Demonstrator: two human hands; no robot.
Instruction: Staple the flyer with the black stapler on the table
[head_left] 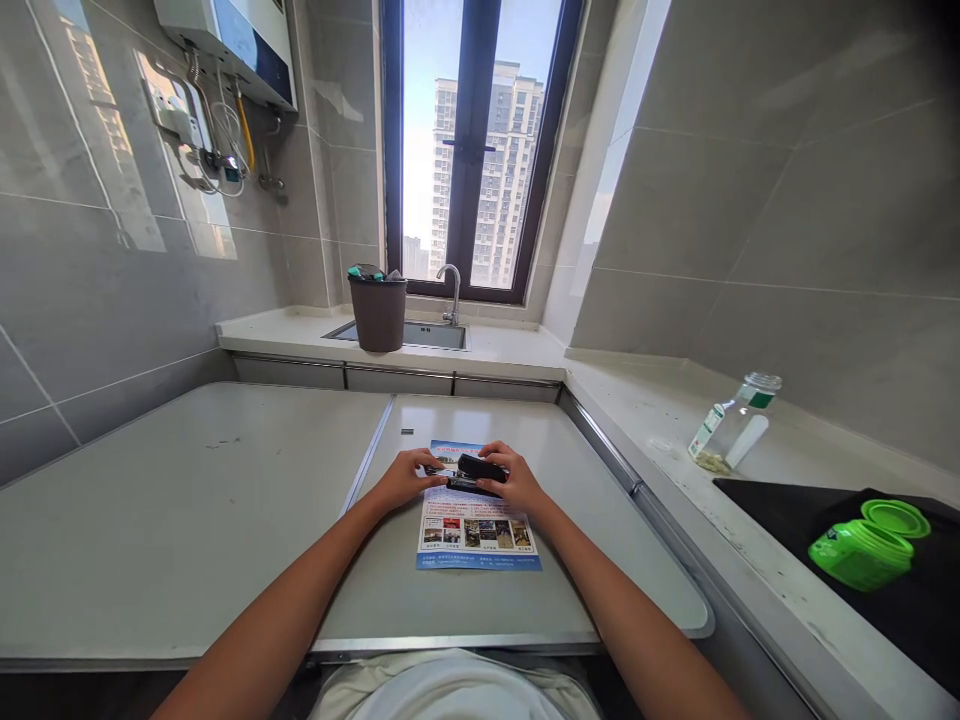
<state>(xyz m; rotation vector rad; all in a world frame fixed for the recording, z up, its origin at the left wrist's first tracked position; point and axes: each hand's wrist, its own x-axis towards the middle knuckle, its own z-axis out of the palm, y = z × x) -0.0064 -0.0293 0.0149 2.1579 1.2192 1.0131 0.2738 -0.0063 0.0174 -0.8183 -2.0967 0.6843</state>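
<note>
Stapler (480,467) crosswise, long axis left-right

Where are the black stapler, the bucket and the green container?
Black stapler (480,467), head view, on its upper arm.
Bucket (379,315), head view, on its brown side.
Green container (859,556), head view, on its body.

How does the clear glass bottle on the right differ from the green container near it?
The glass bottle is see-through, while the green container is bright green. The bottle's mouth is uncapped with no lid attached; the container's round lid is flipped open but joined on. The bottle sits on the pale counter, the container on the black surface. Both are open.
</note>
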